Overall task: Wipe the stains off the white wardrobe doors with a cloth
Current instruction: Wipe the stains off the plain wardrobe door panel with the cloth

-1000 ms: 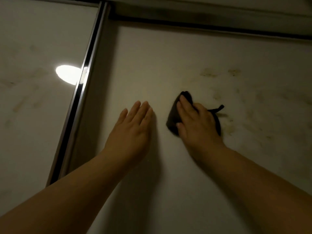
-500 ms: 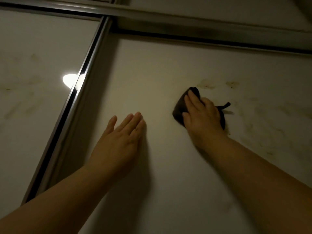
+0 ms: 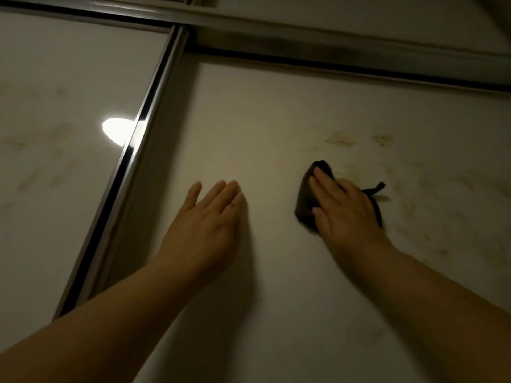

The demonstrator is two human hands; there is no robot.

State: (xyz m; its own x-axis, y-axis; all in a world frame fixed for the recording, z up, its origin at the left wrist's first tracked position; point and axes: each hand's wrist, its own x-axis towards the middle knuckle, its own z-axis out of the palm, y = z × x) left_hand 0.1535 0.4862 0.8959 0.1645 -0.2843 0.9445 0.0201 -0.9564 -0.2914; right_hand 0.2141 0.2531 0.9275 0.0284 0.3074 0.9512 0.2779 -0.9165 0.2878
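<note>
Wiping: our right hand has dragged the cloth down toward 6; stains at 12 remain; left hand flat, open.

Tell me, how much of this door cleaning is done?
Done: the door looks clean around the left hand, which lies flat on it. In hand: the right hand presses a dark cloth to the panel. Left: brown stains above the cloth, fainter smudges to its right, and marks on the left door. Much remains.
</note>
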